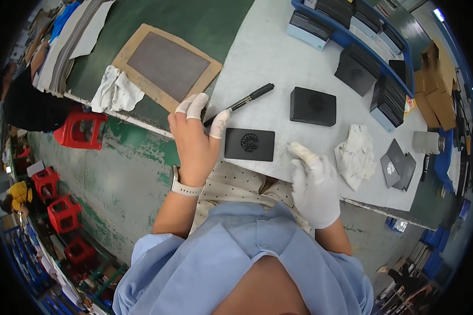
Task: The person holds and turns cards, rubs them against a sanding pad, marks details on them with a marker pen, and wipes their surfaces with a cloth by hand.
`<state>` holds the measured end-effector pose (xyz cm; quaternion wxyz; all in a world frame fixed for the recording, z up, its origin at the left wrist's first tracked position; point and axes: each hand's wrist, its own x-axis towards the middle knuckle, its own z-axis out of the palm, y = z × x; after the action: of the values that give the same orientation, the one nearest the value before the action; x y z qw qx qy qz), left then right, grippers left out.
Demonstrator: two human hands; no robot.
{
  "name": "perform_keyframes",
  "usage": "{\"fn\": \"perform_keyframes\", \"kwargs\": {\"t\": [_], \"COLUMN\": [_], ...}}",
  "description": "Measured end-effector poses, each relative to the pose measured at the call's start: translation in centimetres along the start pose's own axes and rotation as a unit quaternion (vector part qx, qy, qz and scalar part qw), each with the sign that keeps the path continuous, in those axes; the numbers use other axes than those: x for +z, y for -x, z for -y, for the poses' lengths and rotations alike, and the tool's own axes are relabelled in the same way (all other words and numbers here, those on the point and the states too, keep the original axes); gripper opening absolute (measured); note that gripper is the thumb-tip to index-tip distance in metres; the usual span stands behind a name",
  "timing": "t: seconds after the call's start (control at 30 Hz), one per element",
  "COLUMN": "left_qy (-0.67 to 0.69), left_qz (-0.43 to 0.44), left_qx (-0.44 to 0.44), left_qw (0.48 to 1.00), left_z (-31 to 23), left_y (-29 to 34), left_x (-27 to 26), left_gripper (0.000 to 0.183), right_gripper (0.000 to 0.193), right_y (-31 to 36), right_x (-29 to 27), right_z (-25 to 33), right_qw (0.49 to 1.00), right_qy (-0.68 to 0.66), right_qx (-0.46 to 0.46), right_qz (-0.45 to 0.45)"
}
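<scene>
A flat black card (250,145) with a round tree-like emblem lies on the white-covered table between my hands. My left hand (195,139), with white finger covers on thumb and fingertips and a watch at the wrist, hovers at the card's left, thumb and fingers apart. Behind its thumb lies a black marker pen (244,102); whether the thumb touches it I cannot tell. My right hand (316,189), in a white glove with a yellowish fingertip cover, is just right of the card. Its fingers are stretched out, holding nothing visible. Beyond the card sits a stack of black cards (313,106).
A crumpled white cloth (355,156) and dark grey cards (398,165) lie at the right. More black stacks (356,70) stand near a blue tray (352,32). A brown board with a grey panel (168,64) and another cloth (116,90) lie left. Red stools (81,128) stand beyond.
</scene>
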<state>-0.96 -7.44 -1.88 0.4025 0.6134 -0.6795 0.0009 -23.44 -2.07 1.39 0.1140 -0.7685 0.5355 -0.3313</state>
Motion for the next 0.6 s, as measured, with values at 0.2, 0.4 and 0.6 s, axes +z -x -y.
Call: {"fn": "perform_keyframes", "kwargs": {"t": [0.2,0.4,0.6], "left_qy": [0.103,0.070,0.093], "left_qz": [0.148,0.196,0.221], "left_qx": [0.064,0.065,0.078], "left_qw": [0.982,0.976,0.968], "left_z": [0.4,1.6,2.2], "left_y": [2.7,2.9,2.1], "left_x": [-2.9,-3.2,-3.4], "left_gripper": [0.089,0.110,0.108], "right_gripper": [0.035,0.034,0.034], "right_y": [-1.0,-1.3,-1.5], "right_x": [1.7,2.7,2.4], "right_z": [1.0,0.2,0.8], "right_qw": [0.999,0.995,0.990], "right_qy": [0.013,0.080,0.130], "right_qx": [-0.006,0.014,0.039], "right_qz": [0.049,0.062,0.031]}}
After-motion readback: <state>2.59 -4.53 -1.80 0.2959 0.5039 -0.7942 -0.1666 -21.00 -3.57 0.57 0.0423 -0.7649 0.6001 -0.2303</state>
